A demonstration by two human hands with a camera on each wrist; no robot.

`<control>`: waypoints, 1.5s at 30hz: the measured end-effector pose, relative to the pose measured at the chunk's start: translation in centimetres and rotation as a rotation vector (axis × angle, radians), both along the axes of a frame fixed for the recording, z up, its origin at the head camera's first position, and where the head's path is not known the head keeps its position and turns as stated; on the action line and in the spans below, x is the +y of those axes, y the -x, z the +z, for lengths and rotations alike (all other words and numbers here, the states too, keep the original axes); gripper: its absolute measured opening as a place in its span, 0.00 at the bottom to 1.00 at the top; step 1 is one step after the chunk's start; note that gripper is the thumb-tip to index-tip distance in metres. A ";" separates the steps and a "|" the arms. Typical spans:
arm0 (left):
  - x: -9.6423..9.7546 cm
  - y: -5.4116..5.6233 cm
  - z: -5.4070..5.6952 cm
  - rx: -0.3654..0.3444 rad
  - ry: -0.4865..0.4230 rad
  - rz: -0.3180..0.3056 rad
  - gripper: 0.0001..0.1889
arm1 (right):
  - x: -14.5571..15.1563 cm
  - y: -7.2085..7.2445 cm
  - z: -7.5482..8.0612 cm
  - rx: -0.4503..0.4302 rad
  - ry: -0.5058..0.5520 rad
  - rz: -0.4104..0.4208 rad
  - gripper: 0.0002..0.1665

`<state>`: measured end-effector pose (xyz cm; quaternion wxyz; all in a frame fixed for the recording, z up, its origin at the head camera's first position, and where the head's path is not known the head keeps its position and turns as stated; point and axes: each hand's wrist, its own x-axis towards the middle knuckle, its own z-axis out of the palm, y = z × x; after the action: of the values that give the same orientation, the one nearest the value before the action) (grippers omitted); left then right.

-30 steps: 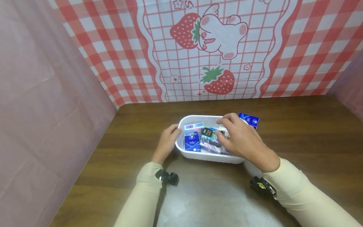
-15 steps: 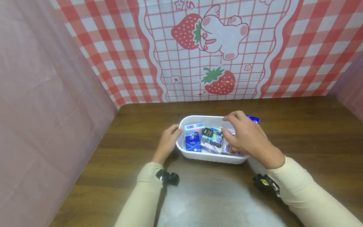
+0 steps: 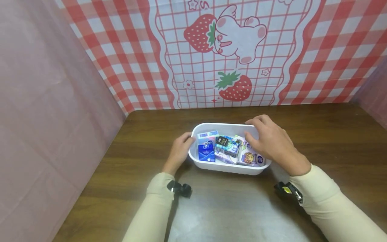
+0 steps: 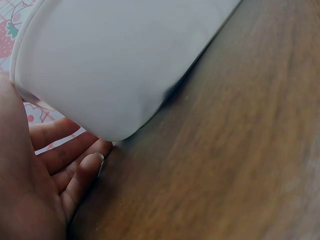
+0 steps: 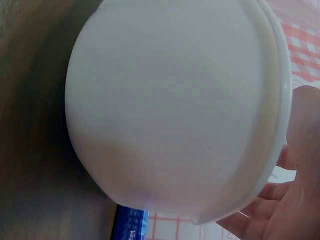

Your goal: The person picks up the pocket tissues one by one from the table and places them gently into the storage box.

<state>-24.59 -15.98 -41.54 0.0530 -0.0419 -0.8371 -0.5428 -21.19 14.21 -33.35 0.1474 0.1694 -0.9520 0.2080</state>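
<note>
A white plastic basket (image 3: 229, 168) sits on the wooden table, holding several small packs that look like pocket tissues. My left hand (image 3: 178, 152) holds its left end, thumb at the rim and fingers against the outside wall. Over the right end is my right hand (image 3: 273, 143), thumb and fingers spread apart at the rim, nothing between them. Inside lie a blue pack (image 3: 206, 153), a pale pink-and-blue pack (image 3: 207, 138), a dark-and-turquoise pack (image 3: 228, 146) on top of a lilac one, and a purple cartoon pack (image 3: 250, 157).
Behind the basket's right end, another blue pack (image 5: 131, 225) shows in the right wrist view; my right hand hides it from the head view. A red-checked strawberry cloth (image 3: 232, 87) hangs along the table's far edge, with a pink curtain (image 3: 54, 117) on the left.
My right hand has shifted right, from over the packs to the basket's right end, uncovering the purple cartoon pack and covering the blue pack behind. My left hand stays on the basket.
</note>
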 end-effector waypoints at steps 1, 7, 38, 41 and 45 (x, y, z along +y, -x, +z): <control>0.0 0.0 0.0 0.007 0.000 -0.003 0.19 | 0.1 0.1 0.0 -0.001 0.001 -0.006 0.24; 0.0 0.1 -0.1 0.018 0.000 -0.007 0.20 | 1.0 0.6 -0.1 0.002 0.016 -0.023 0.23; 0.1 0.0 -0.1 0.003 0.009 -0.009 0.20 | 4.6 2.5 -1.4 -0.152 0.015 -0.146 0.28; 0.0 0.0 0.0 0.007 0.004 -0.009 0.20 | 4.8 2.8 -1.5 -0.168 0.008 -0.150 0.29; 0.0 0.0 0.0 0.013 -0.008 -0.013 0.19 | 5.2 3.1 -1.5 -0.196 -0.008 -0.151 0.30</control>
<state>-24.60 -15.95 -41.52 0.0552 -0.0508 -0.8344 -0.5460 -24.26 19.38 -34.82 0.0684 0.0766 -0.9727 0.2079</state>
